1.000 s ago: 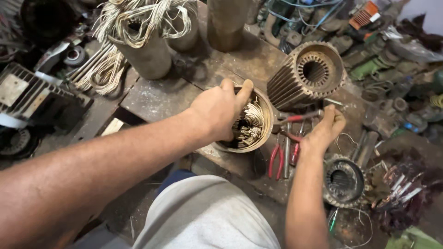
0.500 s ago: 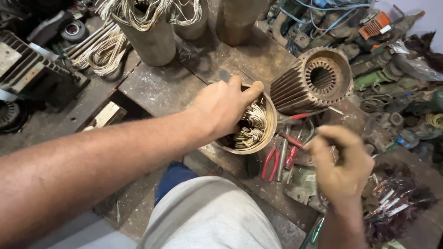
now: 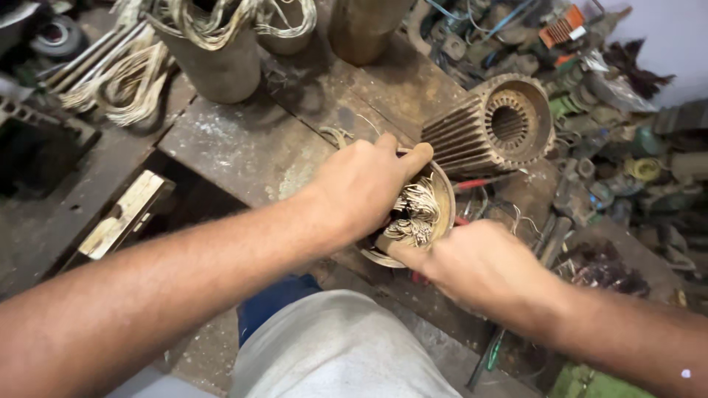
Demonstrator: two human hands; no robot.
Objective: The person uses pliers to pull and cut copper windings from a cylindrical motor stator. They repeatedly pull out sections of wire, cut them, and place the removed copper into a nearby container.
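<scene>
The left hand was clamped over the rim of a round motor stator resting on the counter; the right hand gripped its near edge, possibly holding a tool. It looked heavy and rigid, its copper windings springy and easily nicked; best held by the outer shell.

Much of the stator hidden under both hands

The left hand covers the near and left rim of the small stator, and the right hand hides its lower edge, so only the pale windings show between them; what the right fingers pinch there can't be made out. Right of the stator, red-handled pliers are mostly hidden. Beyond the stator, two wound cylinders are cut off by the top edge, and the clutter far right is too blurred to tell
</scene>
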